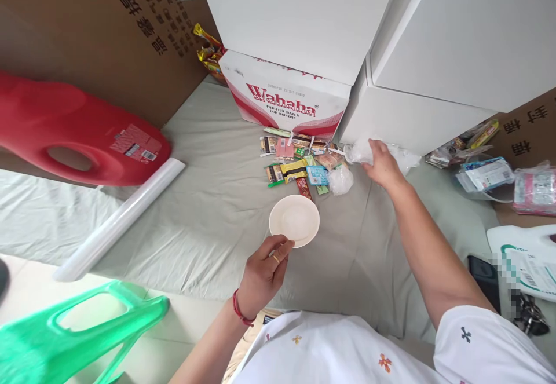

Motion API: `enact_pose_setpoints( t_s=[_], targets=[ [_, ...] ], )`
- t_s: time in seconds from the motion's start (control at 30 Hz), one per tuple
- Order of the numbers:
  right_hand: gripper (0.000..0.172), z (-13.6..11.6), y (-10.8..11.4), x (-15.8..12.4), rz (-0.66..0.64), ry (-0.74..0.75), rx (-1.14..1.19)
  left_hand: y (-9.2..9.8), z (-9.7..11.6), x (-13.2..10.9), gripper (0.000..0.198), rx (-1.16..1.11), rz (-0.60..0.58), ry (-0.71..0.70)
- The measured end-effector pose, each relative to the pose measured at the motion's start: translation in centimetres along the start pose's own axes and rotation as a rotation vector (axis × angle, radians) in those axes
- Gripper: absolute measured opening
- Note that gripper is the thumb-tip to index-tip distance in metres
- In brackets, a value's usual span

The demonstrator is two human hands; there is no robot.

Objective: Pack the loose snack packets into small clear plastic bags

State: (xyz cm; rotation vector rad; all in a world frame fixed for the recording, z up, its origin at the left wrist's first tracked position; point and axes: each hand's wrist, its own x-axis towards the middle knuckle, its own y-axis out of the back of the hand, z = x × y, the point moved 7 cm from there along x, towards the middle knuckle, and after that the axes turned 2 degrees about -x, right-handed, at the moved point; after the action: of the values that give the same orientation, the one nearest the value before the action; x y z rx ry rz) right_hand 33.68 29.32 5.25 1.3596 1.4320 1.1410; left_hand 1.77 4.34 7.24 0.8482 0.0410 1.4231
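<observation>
My left hand (264, 271) pinches the near rim of a small white bowl (294, 219), held above the grey cloth (217, 198) with its inside facing up. Farther right, my right hand (383, 164) reaches down onto a crumpled clear plastic bag (403, 157); its fingers are bent over the plastic, and their tips are partly hidden. Between the hands and the Wahaha box lie several wrapped snacks, among them a yellow packet (294, 169) and a blue packet (317, 175). Beside them sits a balled-up clear bag (341, 179).
A white Wahaha carton (286, 103) and white boxes (299, 13) stand at the back. On the left are a red detergent jug (99, 123), a white roll (121, 219) and a green stool (87, 332). A phone (484, 280), keys (532, 314) and a white jug (527, 256) lie right.
</observation>
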Motion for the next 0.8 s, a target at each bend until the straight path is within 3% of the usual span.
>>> enact_pose_setpoints(
  t_s=[0.1, 0.17, 0.23, 0.3, 0.33, 0.4, 0.53, 0.63, 0.73, 0.8],
  targets=[
    [0.057, -1.9, 4.3, -2.7, 0.178, 0.040, 0.070, -0.3, 0.2, 0.3, 0.043, -0.029, -0.018, -0.007],
    [0.032, -5.3, 6.4, -5.6, 0.198, 0.167, 0.167, -0.6, 0.3, 0.8, 0.044, -0.048, -0.035, -0.020],
    [0.023, -10.7, 6.1, -9.0, -0.017, 0.458, 0.234, -1.2, 0.5, 1.3, 0.044, -0.053, -0.057, -0.041],
    [0.024, -16.0, 3.6, -12.9, -0.365, 0.775, 0.119, -2.0, 0.6, 1.7, 0.043, -0.046, -0.088, -0.067],
    [0.026, -17.7, 2.2, -14.4, -0.497, 0.858, 0.015, -2.5, 0.7, 1.9, 0.041, -0.043, -0.105, -0.082],
    [0.030, -19.7, -0.5, -15.5, -0.627, 0.888, -0.182, -3.3, 0.8, 2.0, 0.038, -0.046, -0.142, -0.113],
    [0.033, -21.8, -4.2, -14.6, -0.639, 0.859, -0.344, -4.0, 0.6, 1.7, 0.037, -0.036, -0.164, -0.095],
    [0.026, -22.2, -4.9, -14.5, -0.644, 0.858, -0.305, -3.6, 0.2, 1.4, 0.037, -0.038, -0.139, -0.034],
    [0.025, -21.4, -3.0, -15.3, -0.593, 0.822, -0.239, -3.3, 0.0, 1.1, 0.036, -0.042, -0.137, -0.023],
    [0.025, -20.4, 0.1, -15.5, -0.471, 0.799, -0.143, -3.1, -0.1, 1.1, 0.034, -0.031, -0.126, -0.037]
  ],
)
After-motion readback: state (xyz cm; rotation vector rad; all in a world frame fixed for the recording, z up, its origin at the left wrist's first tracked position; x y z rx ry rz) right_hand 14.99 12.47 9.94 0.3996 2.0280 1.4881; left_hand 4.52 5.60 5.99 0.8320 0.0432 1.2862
